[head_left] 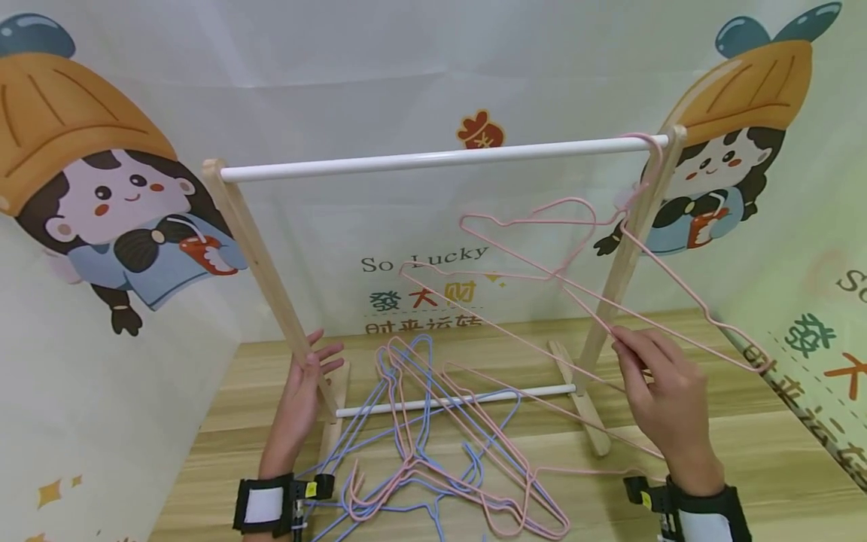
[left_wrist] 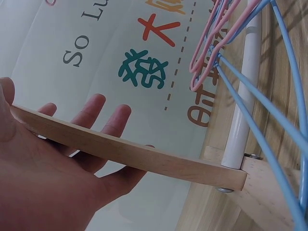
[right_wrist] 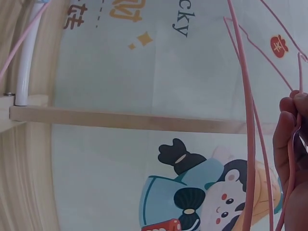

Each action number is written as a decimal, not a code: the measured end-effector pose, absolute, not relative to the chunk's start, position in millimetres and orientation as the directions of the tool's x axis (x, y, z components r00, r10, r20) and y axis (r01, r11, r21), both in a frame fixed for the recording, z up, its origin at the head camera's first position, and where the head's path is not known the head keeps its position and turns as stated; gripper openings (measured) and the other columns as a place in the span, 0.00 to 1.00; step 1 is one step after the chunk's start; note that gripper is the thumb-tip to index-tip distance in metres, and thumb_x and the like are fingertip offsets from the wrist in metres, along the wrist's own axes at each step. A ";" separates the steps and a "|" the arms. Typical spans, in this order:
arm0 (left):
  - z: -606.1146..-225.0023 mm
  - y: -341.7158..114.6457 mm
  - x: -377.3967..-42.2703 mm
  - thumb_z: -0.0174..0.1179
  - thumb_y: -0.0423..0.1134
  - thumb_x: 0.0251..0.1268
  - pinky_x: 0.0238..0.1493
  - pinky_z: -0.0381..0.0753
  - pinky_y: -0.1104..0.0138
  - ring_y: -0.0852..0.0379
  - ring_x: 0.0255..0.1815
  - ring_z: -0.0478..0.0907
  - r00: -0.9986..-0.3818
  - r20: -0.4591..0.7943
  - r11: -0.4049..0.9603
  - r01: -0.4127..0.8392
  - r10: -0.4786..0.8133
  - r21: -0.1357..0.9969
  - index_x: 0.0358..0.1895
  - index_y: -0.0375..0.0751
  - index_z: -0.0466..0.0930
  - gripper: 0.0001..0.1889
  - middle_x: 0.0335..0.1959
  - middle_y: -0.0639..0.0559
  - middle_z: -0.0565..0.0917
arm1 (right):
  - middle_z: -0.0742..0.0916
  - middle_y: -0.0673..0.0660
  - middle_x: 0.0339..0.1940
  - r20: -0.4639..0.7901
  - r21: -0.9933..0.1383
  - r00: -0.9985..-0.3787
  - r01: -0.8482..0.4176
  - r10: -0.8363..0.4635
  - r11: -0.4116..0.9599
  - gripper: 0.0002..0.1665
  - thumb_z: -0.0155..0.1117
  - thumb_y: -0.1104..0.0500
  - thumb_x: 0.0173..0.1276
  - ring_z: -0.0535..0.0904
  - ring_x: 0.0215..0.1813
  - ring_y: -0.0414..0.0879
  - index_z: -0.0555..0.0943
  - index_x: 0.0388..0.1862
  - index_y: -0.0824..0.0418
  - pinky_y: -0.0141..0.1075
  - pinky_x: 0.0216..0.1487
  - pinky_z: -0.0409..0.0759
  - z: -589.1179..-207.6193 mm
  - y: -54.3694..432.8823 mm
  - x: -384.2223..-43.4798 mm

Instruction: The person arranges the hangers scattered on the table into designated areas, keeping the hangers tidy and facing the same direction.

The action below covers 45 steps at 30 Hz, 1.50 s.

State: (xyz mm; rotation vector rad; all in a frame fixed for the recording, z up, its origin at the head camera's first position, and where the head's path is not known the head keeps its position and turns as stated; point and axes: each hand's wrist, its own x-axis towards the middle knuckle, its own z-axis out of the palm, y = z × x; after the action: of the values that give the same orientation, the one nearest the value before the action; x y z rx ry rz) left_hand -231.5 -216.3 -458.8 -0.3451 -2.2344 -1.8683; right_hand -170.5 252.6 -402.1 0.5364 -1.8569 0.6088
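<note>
Below the white rail (head_left: 433,158), a pink hanger (head_left: 501,275) points hook-up, long axis slanting down rightward; the right grip (head_left: 667,391) pinches its shoulder; the left grip (head_left: 298,395), fingers apart, touches a wooden post (head_left: 257,248).

The right grip (head_left: 667,395) covers part of a pink hanger (head_left: 559,272), and the right wrist view chops that same grip off. Some blue hangers (head_left: 435,519) run past the head view's bottom edge. The right wooden post (head_left: 630,260) hides some of the cartoon (head_left: 734,214).
</note>
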 end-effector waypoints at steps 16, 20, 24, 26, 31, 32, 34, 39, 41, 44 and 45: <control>-459.9 -217.2 -231.4 0.30 0.43 0.96 0.71 0.61 0.35 0.69 0.60 0.80 -0.947 0.317 0.162 0.322 0.053 0.933 0.86 0.33 0.51 0.28 0.72 0.30 0.76 | 0.88 0.70 0.35 0.960 -0.171 -0.281 -0.579 0.002 0.797 0.20 0.64 0.57 0.84 0.82 0.27 0.61 0.91 0.49 0.75 0.13 0.53 0.68 -350.4 263.8 -176.2; -459.1 -217.5 -230.7 0.30 0.44 0.96 0.72 0.60 0.35 0.69 0.60 0.80 -0.946 0.320 0.165 0.325 0.054 0.931 0.87 0.34 0.51 0.28 0.71 0.32 0.77 | 0.88 0.71 0.36 0.959 -0.167 -0.285 -0.564 0.000 0.808 0.12 0.68 0.68 0.75 0.82 0.29 0.61 0.91 0.50 0.75 0.14 0.52 0.67 -339.2 268.4 -180.1; -458.8 -218.2 -231.3 0.29 0.43 0.96 0.72 0.61 0.34 0.69 0.61 0.80 -0.945 0.322 0.172 0.326 0.055 0.930 0.87 0.34 0.51 0.28 0.73 0.26 0.75 | 0.88 0.71 0.38 0.952 -0.164 -0.305 -0.547 -0.013 0.821 0.12 0.68 0.69 0.76 0.82 0.31 0.60 0.91 0.53 0.74 0.15 0.52 0.66 -334.4 272.8 -184.3; -458.9 -218.1 -231.3 0.29 0.44 0.96 0.72 0.60 0.34 0.66 0.62 0.80 -0.946 0.319 0.168 0.324 0.056 0.931 0.87 0.34 0.50 0.28 0.74 0.23 0.73 | 0.88 0.71 0.39 0.949 -0.168 -0.316 -0.543 -0.015 0.823 0.12 0.68 0.69 0.76 0.82 0.31 0.60 0.91 0.53 0.74 0.15 0.52 0.65 -333.7 274.3 -186.6; -460.0 -217.1 -231.1 0.29 0.44 0.96 0.72 0.60 0.34 0.59 0.63 0.81 -0.945 0.323 0.166 0.327 0.051 0.930 0.86 0.32 0.51 0.28 0.73 0.21 0.73 | 0.88 0.70 0.39 0.947 -0.152 -0.321 -0.531 -0.031 0.833 0.11 0.69 0.71 0.75 0.81 0.31 0.57 0.91 0.53 0.73 0.16 0.50 0.64 -332.9 276.3 -190.5; -460.1 -217.1 -231.1 0.29 0.44 0.96 0.72 0.60 0.34 0.57 0.63 0.81 -0.945 0.324 0.170 0.327 0.048 0.929 0.86 0.32 0.51 0.28 0.72 0.21 0.73 | 0.88 0.70 0.39 0.945 -0.150 -0.325 -0.528 -0.035 0.836 0.11 0.69 0.71 0.75 0.80 0.31 0.57 0.91 0.53 0.73 0.17 0.49 0.64 -332.8 276.2 -190.7; -459.4 -216.3 -230.3 0.29 0.45 0.96 0.73 0.60 0.34 0.51 0.65 0.81 -0.946 0.322 0.177 0.324 0.040 0.929 0.86 0.32 0.52 0.28 0.72 0.22 0.73 | 0.88 0.70 0.39 0.943 -0.152 -0.330 -0.524 -0.036 0.838 0.11 0.70 0.72 0.74 0.80 0.31 0.56 0.91 0.52 0.73 0.18 0.47 0.64 -332.9 275.8 -190.7; -458.6 -216.4 -230.8 0.29 0.45 0.96 0.73 0.59 0.32 0.32 0.69 0.77 -0.947 0.318 0.185 0.319 0.035 0.929 0.86 0.33 0.52 0.28 0.72 0.23 0.74 | 0.87 0.70 0.38 0.942 -0.157 -0.333 -0.512 -0.027 0.845 0.11 0.71 0.73 0.73 0.79 0.31 0.58 0.91 0.52 0.73 0.22 0.44 0.63 -335.6 275.2 -191.5; -458.5 -216.4 -230.9 0.29 0.44 0.96 0.73 0.60 0.33 0.36 0.68 0.78 -0.948 0.317 0.183 0.319 0.040 0.930 0.86 0.32 0.52 0.28 0.72 0.23 0.74 | 0.87 0.70 0.38 0.943 -0.157 -0.332 -0.507 -0.024 0.848 0.11 0.71 0.73 0.73 0.80 0.33 0.60 0.91 0.52 0.74 0.25 0.44 0.65 -337.6 275.5 -192.3; -458.5 -216.2 -230.6 0.29 0.44 0.96 0.72 0.62 0.36 0.54 0.65 0.80 -0.948 0.315 0.182 0.318 0.048 0.930 0.86 0.32 0.51 0.28 0.73 0.22 0.73 | 0.87 0.71 0.38 0.944 -0.154 -0.329 -0.501 -0.022 0.852 0.11 0.71 0.72 0.73 0.80 0.37 0.65 0.91 0.51 0.74 0.34 0.42 0.68 -340.8 276.2 -193.1; -458.7 -216.2 -230.5 0.28 0.44 0.96 0.72 0.62 0.37 0.60 0.63 0.80 -0.949 0.312 0.183 0.316 0.049 0.931 0.86 0.32 0.51 0.28 0.73 0.22 0.74 | 0.87 0.71 0.38 0.944 -0.155 -0.329 -0.499 -0.021 0.853 0.11 0.71 0.71 0.74 0.80 0.39 0.66 0.91 0.51 0.75 0.37 0.42 0.69 -341.6 276.2 -193.3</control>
State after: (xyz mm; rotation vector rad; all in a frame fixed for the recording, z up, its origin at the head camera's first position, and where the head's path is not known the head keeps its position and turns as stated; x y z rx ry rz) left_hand -230.5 -216.2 -458.7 -0.3529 -2.2432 -1.8492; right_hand -193.3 276.2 -341.6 0.3900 -1.8567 0.5080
